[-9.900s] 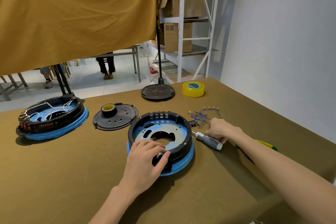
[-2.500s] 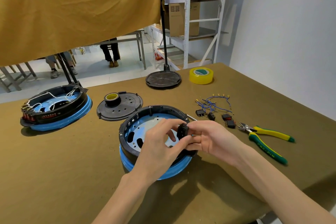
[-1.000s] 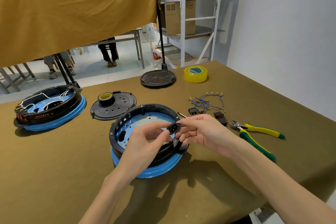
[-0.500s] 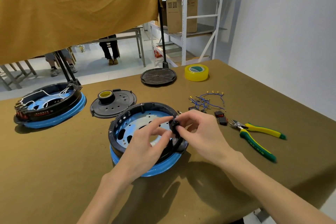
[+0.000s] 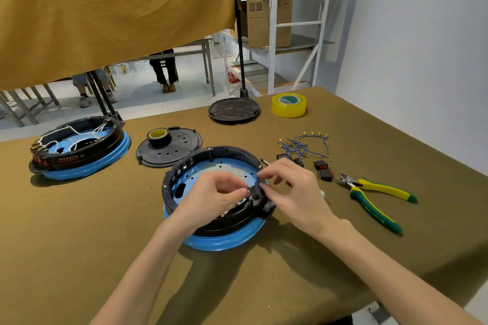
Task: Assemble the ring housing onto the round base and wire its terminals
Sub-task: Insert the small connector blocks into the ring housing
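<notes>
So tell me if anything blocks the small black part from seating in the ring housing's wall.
Nothing visible does. Both the left hand and right hand pinch the small black part right at the ring housing wall; the seat itself is hidden.

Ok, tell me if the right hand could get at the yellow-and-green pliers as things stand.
Probably yes. The pliers lie on the table just right of the right hand, with nothing between them. But that hand is pinching the small black connector at the ring housing rim and would have to release it first.
</notes>
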{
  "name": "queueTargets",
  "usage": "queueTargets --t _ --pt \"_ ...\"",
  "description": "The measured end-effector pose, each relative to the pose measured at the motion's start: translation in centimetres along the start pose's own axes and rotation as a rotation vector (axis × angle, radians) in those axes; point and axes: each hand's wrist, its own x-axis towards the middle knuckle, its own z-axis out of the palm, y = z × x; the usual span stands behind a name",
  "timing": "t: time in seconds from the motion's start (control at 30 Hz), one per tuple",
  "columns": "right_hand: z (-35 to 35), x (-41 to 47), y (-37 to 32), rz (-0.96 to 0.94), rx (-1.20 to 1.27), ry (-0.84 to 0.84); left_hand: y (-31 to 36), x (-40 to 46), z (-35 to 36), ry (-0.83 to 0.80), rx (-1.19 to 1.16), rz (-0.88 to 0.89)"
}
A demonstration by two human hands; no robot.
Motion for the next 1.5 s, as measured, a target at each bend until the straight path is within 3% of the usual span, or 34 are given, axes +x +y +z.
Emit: queueTargets --t 0.13,0.3,0.5,0.7,1.03,1.33,1.5 --pt "0.1 -0.3 0.2 0.03 0.003 -0.046 0.3 0.0 0.5 -0.039 0.007 0.049" --pt "0.4 -0.7 -0.2 0.072 0.093 0.028 0.5 -0.3 1.0 0.051 -0.082 0.109" --pt "1.0 0.0 -0.6 0.36 0.395 0.092 1.1 0.3 0.7 0.047 -0.252 -0.022" --pt "0.7 -0.8 -0.3 0.391 0.207 -0.008 0.9 1.6 0.7 0.028 -0.237 -0.153" --pt "0.3 -1.0 0.2 0.387 0.252 -0.097 0.6 2.1 0.8 0.063 -0.221 -0.163" --pt "0.8 -0.2 0.1 0.488 0.373 -0.034 0.7 1.6 1.1 0.113 -0.097 -0.057" --pt "1.3 -0.2 0.2 0.521 0.359 -0.001 0.6 1.5 1.0 0.003 -0.098 -0.109"
